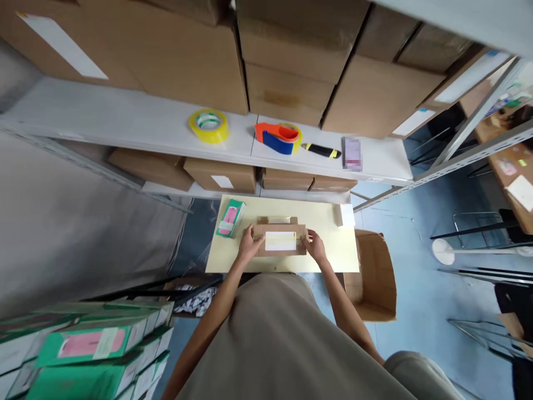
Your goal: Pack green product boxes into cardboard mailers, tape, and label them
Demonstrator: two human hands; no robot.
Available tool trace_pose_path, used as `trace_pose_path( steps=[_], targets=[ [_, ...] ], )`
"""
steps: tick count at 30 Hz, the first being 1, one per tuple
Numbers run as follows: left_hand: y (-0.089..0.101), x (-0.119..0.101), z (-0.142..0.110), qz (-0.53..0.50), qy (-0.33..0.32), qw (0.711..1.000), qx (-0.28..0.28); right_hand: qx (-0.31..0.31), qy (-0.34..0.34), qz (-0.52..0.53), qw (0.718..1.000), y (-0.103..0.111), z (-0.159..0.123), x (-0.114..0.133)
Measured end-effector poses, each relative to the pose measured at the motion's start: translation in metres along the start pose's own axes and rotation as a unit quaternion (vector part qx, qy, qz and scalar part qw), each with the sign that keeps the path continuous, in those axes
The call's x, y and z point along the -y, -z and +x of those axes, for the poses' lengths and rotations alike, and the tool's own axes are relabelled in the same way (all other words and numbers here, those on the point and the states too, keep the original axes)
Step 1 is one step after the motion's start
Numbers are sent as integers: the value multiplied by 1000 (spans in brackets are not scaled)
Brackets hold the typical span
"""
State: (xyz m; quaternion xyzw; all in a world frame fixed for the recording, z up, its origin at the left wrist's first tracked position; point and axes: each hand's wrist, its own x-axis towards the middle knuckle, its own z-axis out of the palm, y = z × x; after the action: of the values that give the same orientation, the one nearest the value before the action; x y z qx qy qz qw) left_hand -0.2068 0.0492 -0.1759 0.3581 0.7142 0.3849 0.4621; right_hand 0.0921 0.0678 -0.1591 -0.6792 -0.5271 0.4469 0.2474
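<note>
- carton [280,228]: label [280,241] print too small to read
- purple item [352,153]: pixelated
- upper boxes [287,69]: top edge cuts off
- green packs [79,380]: blurred, cut off

Yellow tape roll [209,125], orange-blue tape dispenser [275,138], black-yellow cutter [321,150] on shelf [137,125], beyond the grip. Open carton [377,278] right of the grip (floor level). Green boxes [83,355] stacked left, nearer the wearer.

The 2 forearms reach forward, the left hand [249,245] and right hand [314,245] apart, fingers bent inward.
</note>
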Motion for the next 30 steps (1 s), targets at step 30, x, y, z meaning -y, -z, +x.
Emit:
trace_pose_path(
  steps=[30],
  targets=[
    [61,-147,-33,-189,-266,945,13,-50,222,-244,943,-9,105,296]
  ],
)
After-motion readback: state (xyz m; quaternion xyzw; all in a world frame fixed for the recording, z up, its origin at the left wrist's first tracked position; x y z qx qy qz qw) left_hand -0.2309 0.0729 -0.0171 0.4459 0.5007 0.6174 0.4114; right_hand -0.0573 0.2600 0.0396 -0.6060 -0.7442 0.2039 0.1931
